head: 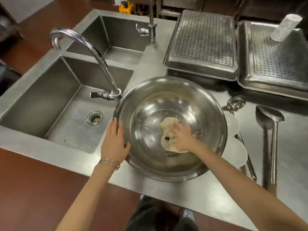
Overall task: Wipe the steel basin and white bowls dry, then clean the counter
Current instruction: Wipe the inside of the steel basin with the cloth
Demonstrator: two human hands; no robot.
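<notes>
A large round steel basin (150, 100) stands on the steel counter (200, 194) just right of the near sink. My left hand (115, 142) holds its left rim, fingers over the outer wall and thumb at the edge. Inside the basin my right hand (181, 137) presses a crumpled pale cloth (168, 124) against the bottom with fingers spread. Two white bowls (235, 150) sit right of the basin, partly hidden by its rim.
Two sinks (50, 104) with curved taps (93, 49) lie to the left. Two perforated steel trays (203, 42) stand at the back right, one bearing a white roll (285, 27). A ladle (236, 102) and a large steel scoop (270, 130) lie right of the bowls.
</notes>
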